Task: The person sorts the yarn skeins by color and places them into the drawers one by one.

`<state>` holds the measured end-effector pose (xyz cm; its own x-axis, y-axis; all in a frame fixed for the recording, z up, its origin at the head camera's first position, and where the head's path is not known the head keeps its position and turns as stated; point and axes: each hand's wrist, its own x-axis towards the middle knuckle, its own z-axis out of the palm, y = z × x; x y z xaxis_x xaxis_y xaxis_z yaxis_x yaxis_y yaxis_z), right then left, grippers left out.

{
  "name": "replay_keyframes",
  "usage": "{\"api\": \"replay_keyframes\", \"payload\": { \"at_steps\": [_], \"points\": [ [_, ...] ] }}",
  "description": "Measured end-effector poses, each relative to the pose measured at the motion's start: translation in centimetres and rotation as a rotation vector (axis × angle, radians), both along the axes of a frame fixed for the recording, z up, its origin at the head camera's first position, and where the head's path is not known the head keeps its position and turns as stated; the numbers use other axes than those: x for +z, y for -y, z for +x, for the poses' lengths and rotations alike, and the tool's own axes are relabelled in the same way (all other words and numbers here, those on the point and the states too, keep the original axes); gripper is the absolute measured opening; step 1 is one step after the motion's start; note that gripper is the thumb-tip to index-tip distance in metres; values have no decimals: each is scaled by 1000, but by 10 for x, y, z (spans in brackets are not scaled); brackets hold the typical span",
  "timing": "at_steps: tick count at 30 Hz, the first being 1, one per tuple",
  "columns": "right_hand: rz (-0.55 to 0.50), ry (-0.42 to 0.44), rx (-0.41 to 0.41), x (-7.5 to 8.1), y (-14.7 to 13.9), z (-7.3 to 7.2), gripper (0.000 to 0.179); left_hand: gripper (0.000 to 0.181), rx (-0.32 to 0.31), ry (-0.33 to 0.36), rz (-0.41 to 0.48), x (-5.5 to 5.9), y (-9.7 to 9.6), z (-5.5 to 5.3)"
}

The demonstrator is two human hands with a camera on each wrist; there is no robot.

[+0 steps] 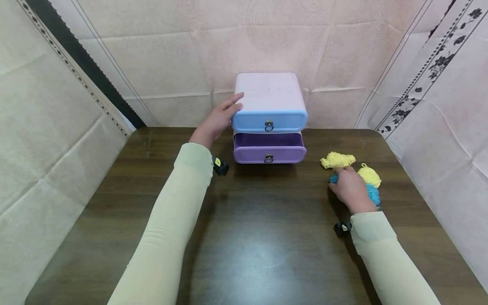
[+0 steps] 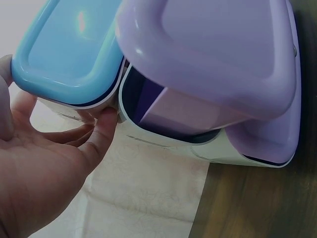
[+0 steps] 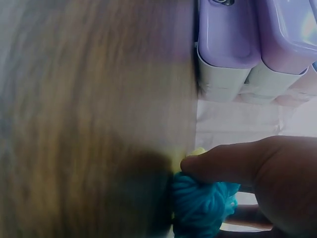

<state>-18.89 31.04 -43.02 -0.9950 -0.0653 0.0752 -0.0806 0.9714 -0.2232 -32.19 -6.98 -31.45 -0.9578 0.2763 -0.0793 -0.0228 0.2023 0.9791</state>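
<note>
In the head view, my left hand (image 1: 221,116) rests against the left side of a small drawer unit (image 1: 270,89), fingertips over its top edge. The left wrist view shows fingers along the side wall by the blue top drawer (image 2: 74,54). Below it, the purple middle drawer (image 1: 268,154) is pulled out. At the right, my right hand (image 1: 352,190) grips a blue yarn bundle (image 3: 198,206) between thumb and fingers, partly covering it. Blue yarn (image 1: 373,195) also shows on the hand's right. Two yellow yarn bundles (image 1: 338,160) lie just beyond the hand.
The brown wooden table (image 1: 251,237) carries everything. A pale cloth (image 1: 171,63) hangs behind the drawer unit and along both sides. A lower purple drawer (image 2: 262,141) sits closed beneath the pulled-out one.
</note>
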Motion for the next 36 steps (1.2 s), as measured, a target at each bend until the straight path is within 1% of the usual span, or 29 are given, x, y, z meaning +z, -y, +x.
{"api": "replay_keyframes", "payload": {
  "at_steps": [7, 15, 27, 33, 36],
  "points": [
    [-38, -21, 0, 4, 6, 0, 51, 43, -4, -10, 2, 0, 0, 1],
    [-89, -81, -14, 11, 13, 1, 51, 45, -10, -16, -12, 2, 0, 1],
    [-127, -166, -29, 18, 25, 1, 52, 43, -2, -18, -21, 1, 0, 1],
    [-144, -171, -49, 23, 32, 3, 52, 43, 7, -13, -5, 0, -1, 1],
    [-160, -197, -43, 25, 35, 4, 51, 42, 10, -9, 4, 0, -1, 1]
  ]
}}
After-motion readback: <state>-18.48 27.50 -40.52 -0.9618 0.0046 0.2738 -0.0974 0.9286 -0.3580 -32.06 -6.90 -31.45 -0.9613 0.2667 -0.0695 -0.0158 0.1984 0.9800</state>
